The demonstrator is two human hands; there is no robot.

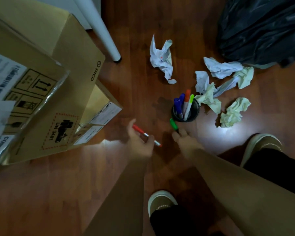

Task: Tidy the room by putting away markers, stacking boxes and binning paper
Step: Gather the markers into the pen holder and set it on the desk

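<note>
Markers: one in each hand, the rest in the cup (186, 111) on the floor.
Left hand (140, 140) grips a red marker (146, 135); right hand (186, 142) pinches a green marker (174, 124) just near of the cup. Crumpled paper (162, 60) lies beyond, boxes (58, 79) far left.

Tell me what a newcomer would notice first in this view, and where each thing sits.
First, the two hands at centre: the left hand holds a red marker, and the right hand holds a green marker near the black pen cup, which already stands full of markers. Next, crumpled paper lies scattered on the wooden floor at upper right, beside a black bin bag. Stacked cardboard boxes fill the left.
</note>
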